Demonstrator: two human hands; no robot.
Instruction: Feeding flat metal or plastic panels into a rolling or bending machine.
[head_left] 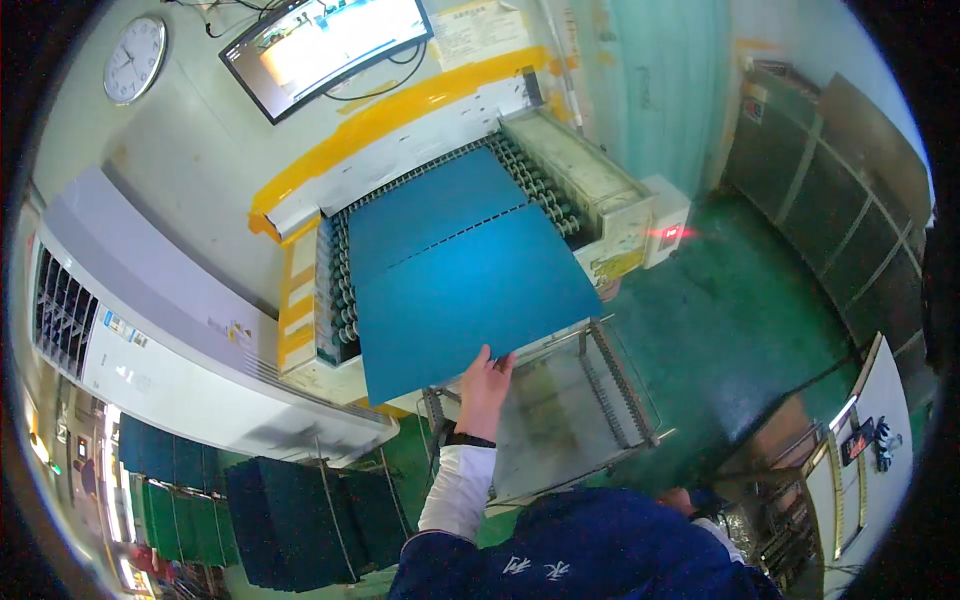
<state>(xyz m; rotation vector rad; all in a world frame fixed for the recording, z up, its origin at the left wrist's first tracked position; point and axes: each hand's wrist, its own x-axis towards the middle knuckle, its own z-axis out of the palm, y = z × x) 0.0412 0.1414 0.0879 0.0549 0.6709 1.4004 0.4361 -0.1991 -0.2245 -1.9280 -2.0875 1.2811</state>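
A flat blue panel (470, 300) lies on the rollers of a conveyor machine, its near end jutting out toward me. Behind it a second blue panel (430, 208) rests on the rollers, with a thin gap between the two. My left hand (486, 388) pinches the near edge of the front panel, fingertips on top. Close to my body at the lower right, only a small part of my right hand (677, 499) shows; its fingers are hidden behind the dark blue garment. Below the panel's near edge stands a metal rack (560, 410) with toothed side rails.
The machine's right side wall (580, 160) ends in a box with a red lit display (672, 232). A white air conditioner (200, 340) stands left. Dark panels (290, 520) hang in racks lower left. Large framed screens (820, 190) lean at right, above a white table (875, 460).
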